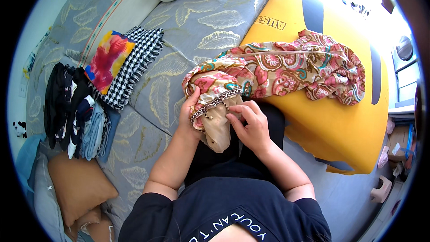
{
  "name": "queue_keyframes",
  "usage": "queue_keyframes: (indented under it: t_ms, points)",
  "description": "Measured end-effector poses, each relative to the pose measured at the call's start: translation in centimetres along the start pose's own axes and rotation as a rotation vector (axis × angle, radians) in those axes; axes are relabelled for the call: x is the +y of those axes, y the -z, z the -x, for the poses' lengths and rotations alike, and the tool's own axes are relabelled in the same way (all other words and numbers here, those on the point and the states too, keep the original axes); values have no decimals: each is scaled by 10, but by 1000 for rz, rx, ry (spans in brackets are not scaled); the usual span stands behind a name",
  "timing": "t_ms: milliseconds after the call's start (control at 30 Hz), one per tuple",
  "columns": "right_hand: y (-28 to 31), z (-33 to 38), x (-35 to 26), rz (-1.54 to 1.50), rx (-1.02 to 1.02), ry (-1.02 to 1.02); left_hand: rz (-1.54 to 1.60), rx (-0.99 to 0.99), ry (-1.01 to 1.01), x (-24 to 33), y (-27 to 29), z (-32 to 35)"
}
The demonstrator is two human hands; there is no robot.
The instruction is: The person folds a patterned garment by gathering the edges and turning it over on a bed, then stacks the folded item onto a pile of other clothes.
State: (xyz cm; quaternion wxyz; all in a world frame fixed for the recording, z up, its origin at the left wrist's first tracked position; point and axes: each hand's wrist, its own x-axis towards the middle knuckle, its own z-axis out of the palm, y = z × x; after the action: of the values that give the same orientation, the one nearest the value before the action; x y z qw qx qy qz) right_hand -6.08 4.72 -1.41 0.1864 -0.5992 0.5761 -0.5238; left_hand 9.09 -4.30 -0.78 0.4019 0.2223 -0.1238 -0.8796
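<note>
A long paisley garment [280, 69] in pink, beige, brown and teal stretches from my lap across to the right. Its near end has a dark-and-white patterned trim band [220, 100], thin cords with small dark ends, and a sheer beige lining [218, 130] hanging out. My left hand [190, 110] grips the left side of this opening, some fingers hidden under the cloth. At the right side of the band, my right hand [251, 123] has thumb and forefinger pinched together at the trim and lining. Whether a cord is between those fingertips is hard to make out.
The garment's far part lies over a large yellow padded block [340, 130]. On the grey leaf-patterned sofa [156, 107] sit a houndstooth cloth [130, 71], a tie-dye cloth [111, 60], and stacked dark clothes and jeans [93, 130]. Brown cushions [80, 186] rest at lower left.
</note>
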Motion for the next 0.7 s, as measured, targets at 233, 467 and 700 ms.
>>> queue_keyframes:
  t_ms: [233,467,700]
  points:
    - [31,-15,22,9,253,4,-72,-22,5,15,-9,-3]
    - [122,-33,75,256,499,-80,-413,-263,-328,111,-31,-12]
    - [197,-45,101,531,554,-109,-639,-2,-682,219,-69,14]
